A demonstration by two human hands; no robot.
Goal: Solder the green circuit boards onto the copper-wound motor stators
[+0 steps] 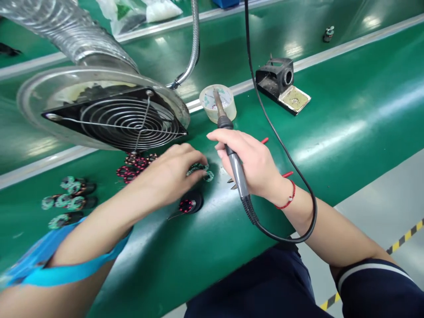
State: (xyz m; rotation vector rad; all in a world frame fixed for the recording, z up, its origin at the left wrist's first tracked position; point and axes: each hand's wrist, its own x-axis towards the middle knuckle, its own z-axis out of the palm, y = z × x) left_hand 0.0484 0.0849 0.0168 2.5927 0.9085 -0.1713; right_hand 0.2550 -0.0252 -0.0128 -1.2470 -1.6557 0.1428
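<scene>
head view: i see r hand [250, 161] clamped on soldering iron [237, 171], tip toward clear tub [211, 114]; l hand [177, 170] curled around green rings [197, 167] nr pink-black coil [186, 206], can't tell if gripped.

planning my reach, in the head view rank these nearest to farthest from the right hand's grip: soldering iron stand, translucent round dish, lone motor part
1. Translucent round dish: ahead, slightly left
2. Soldering iron stand: ahead, to the right
3. Lone motor part: far ahead, farther right
</scene>
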